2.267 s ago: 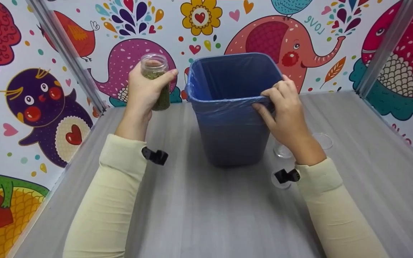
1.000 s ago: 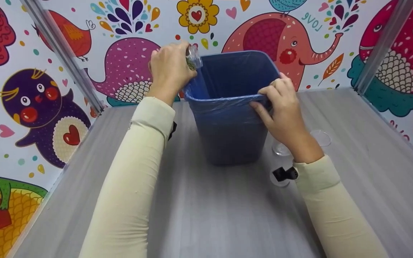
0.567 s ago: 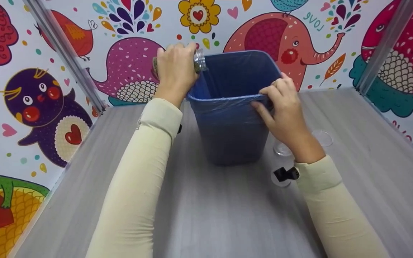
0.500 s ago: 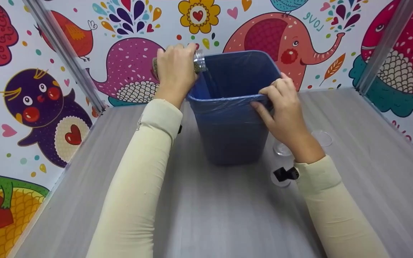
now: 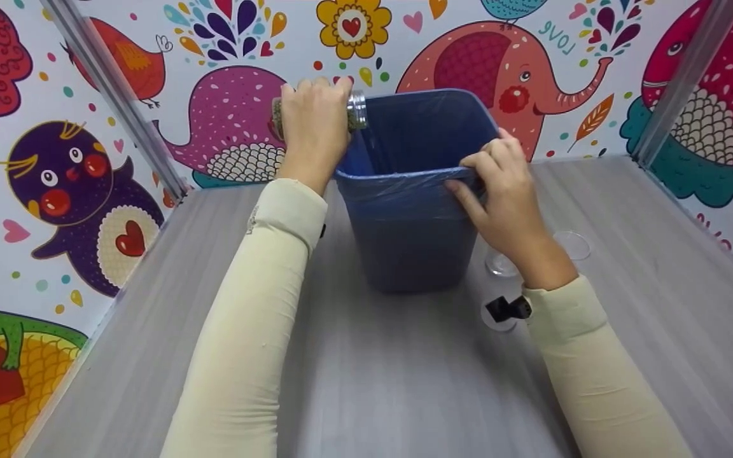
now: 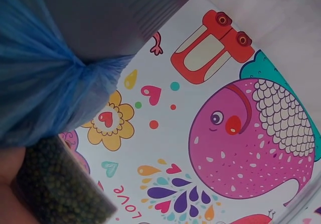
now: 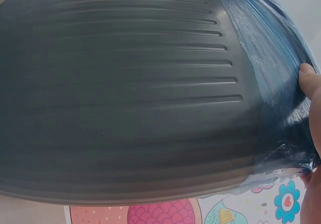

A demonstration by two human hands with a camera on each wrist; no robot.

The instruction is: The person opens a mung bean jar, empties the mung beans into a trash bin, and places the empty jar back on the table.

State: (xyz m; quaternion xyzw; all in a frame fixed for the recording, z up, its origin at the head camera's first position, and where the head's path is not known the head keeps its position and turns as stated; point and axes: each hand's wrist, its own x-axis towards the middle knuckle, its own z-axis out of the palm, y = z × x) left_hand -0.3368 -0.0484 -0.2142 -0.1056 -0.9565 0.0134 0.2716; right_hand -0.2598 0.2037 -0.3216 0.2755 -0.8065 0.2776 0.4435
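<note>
A clear jar [image 5: 357, 109] of small green beans or pellets lies on its side in my left hand [image 5: 315, 124]. Its mouth sits over the left rim of a dark bin [image 5: 414, 248] lined with a blue plastic bag [image 5: 398, 186]. In the left wrist view the jar [image 6: 62, 184] shows round green grains filling its lower part, beside the bunched blue bag [image 6: 55, 83]. My right hand [image 5: 500, 191] grips the bin's front right rim, thumb outside and fingers over the edge. The right wrist view shows that thumb [image 7: 307, 78] against the liner. The bin's floor is hidden.
Behind my right wrist stands a clear round container [image 5: 500, 264], partly hidden. Close by are a clear ring-like lid or dish [image 5: 573, 245] and another clear round piece [image 5: 497, 321] on the grey table [image 5: 366, 381]. Cartoon-printed walls [image 5: 354, 70] enclose the back and sides.
My left hand has brought the jar from upright at the left to tipped sideways over the bin's rim. Lately it shifted slightly right. The right hand stays on the rim.
</note>
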